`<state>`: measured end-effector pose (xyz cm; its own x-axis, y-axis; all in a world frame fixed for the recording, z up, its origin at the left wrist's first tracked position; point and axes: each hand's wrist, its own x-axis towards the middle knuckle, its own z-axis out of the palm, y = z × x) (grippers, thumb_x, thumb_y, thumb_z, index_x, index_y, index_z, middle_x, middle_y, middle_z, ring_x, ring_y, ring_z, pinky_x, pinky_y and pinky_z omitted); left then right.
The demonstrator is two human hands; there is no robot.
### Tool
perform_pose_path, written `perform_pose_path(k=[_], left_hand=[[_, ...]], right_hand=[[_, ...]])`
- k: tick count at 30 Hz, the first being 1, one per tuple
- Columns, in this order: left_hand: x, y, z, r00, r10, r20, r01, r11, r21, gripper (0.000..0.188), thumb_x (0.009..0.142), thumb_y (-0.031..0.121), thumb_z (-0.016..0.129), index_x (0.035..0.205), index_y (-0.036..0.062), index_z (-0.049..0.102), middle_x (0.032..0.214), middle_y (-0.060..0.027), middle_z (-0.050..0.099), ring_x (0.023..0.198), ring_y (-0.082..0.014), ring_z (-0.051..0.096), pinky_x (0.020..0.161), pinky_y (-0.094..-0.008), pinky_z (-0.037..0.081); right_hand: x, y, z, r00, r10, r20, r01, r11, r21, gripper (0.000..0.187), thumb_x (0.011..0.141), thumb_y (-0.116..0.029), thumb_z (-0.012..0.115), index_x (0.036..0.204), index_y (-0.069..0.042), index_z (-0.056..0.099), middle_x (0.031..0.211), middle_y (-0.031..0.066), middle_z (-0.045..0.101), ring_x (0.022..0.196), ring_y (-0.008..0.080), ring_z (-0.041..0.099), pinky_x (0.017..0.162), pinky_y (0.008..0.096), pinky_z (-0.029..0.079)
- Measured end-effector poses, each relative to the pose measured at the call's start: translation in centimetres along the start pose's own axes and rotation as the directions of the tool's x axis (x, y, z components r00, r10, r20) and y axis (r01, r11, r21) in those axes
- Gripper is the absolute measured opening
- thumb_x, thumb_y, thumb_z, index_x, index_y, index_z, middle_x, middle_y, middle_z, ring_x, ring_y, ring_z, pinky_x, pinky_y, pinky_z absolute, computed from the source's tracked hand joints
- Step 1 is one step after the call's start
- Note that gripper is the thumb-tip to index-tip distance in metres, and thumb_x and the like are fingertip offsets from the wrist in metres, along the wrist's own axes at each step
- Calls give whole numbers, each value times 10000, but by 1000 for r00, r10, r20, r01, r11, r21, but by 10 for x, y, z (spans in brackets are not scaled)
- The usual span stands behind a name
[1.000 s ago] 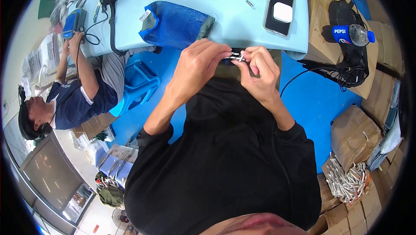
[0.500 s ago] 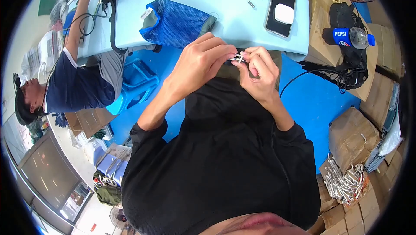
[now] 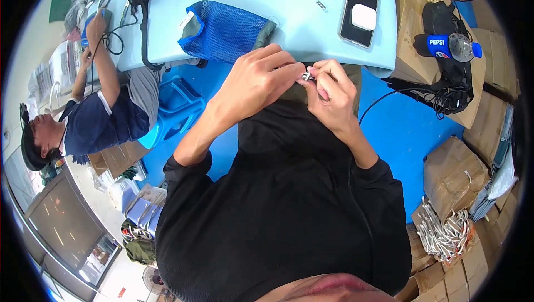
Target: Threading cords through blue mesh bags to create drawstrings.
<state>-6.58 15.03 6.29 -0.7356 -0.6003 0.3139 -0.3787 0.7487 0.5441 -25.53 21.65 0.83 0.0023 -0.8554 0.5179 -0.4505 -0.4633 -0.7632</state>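
Just off the table's near edge, my left hand and my right hand meet at the fingertips. Between them is a small silver metal piece, too small for its exact kind to show. Both hands pinch it with thumb and bent fingers, which cover much of it. Beyond my left hand a blue mesh pouch lies on the table, its mouth facing left. Several similar small metal pieces are scattered farther back.
On the light blue table a phone lies under a white case. A bottle and black bag rest on a carton at right. At left a co-worker handles a cable beside a blue stool.
My left fingertips have closed in on my right, and less of the metal piece shows. The co-worker has leaned back and brought both hands together over the cable.
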Motion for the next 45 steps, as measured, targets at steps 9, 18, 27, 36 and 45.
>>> perform_pose_path(k=[9,18,27,36,45], left_hand=[[-1,5,1,1000,-25,-4,25,999,-22,252,781,44,800,1023,4,744,947,-109,699,847,-272,650,716,-358,569],[-2,-6,7,995,-86,-49,78,987,-144,261,743,-20,806,997,23,768,944,-85,748,845,-257,649,724,-347,565],[1,-3,-2,987,-154,55,163,956,-244,209,760,-12,788,958,43,754,876,-91,745,768,-276,674,669,-368,563],[20,-2,-14,920,-301,252,367,886,-282,110,806,24,789,855,14,692,811,-76,770,686,-199,729,635,-269,546],[18,4,0,858,-458,230,513,757,-406,134,859,56,787,959,-23,745,794,-90,774,689,-98,679,645,-248,533]], right_hand=[[2,-3,3,1000,-15,11,16,999,-35,211,694,156,779,776,79,600,828,146,562,699,267,609,579,346,486],[-1,-4,4,999,43,-26,-43,999,18,214,703,158,784,783,73,605,839,139,569,714,254,625,582,338,495],[-3,-1,5,999,-44,-12,44,999,-4,251,706,132,816,921,107,689,757,124,561,727,234,653,566,305,495],[-4,-1,3,998,-45,37,46,999,-11,372,691,164,789,654,32,442,805,149,572,762,282,673,595,332,517],[-3,4,2,998,-60,-24,59,998,-28,277,684,175,776,728,57,530,815,131,542,739,291,638,605,375,514]])
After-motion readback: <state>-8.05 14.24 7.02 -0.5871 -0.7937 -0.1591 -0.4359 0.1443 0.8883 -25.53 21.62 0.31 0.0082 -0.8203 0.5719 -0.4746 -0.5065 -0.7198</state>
